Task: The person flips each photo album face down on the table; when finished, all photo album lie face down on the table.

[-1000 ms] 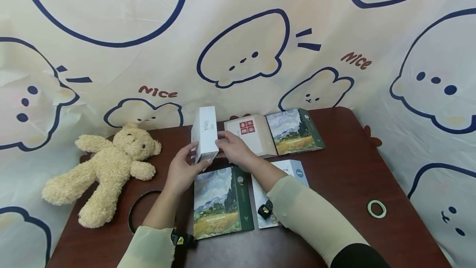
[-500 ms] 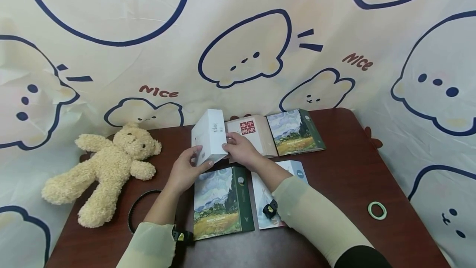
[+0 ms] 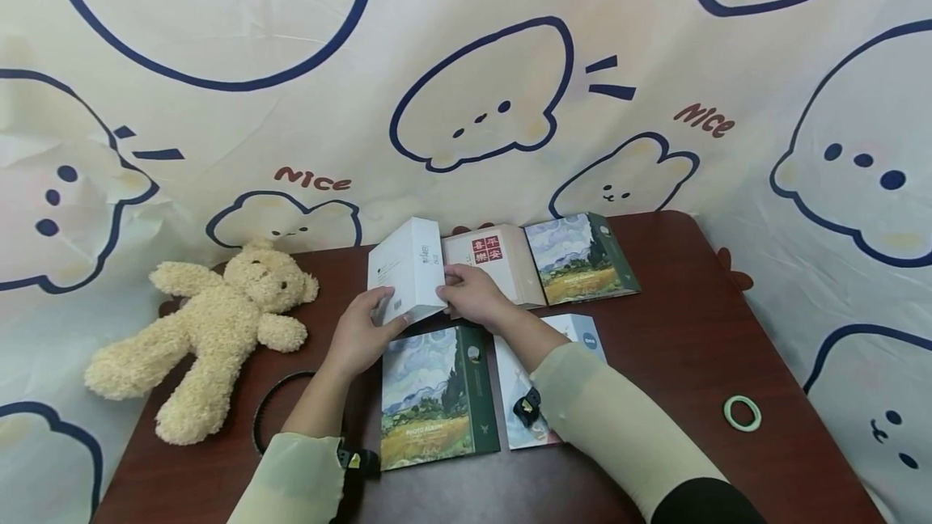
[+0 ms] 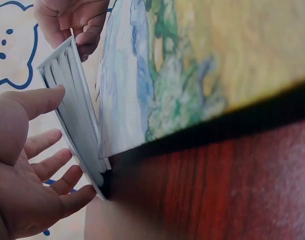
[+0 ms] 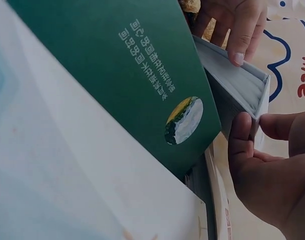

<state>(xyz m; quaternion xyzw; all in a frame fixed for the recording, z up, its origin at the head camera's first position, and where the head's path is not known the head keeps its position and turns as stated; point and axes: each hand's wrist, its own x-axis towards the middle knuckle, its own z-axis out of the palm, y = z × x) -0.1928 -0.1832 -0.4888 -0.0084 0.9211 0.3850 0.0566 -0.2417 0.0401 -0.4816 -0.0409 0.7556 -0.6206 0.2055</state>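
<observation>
A thick white book (image 3: 399,269) leans at the back of the table, its broad cover facing up and its spine toward the right. My left hand (image 3: 358,334) holds its left and near sides; in the left wrist view the thumb (image 4: 47,100) lies on the page edges (image 4: 75,105) and the fingers spread along the outer cover. With thumb and fingers, my right hand (image 3: 472,293) pinches the spine's near corner, seen closely in the right wrist view. Just in front lies a green photo album (image 3: 425,403) with a painted landscape cover.
Right of the white book lie a beige book (image 3: 510,253) with red characters and another landscape album (image 3: 571,261). A pale blue-white book (image 3: 513,395) is under my right forearm. A teddy bear (image 3: 218,338), black ring (image 3: 258,419) and green ring (image 3: 742,413) lie on the table (image 3: 670,395).
The white book has tipped from nearly upright to a flatter lean, its broad cover turning up into view. My right hand has shifted slightly right with the spine; the left stays at the near-left side.
</observation>
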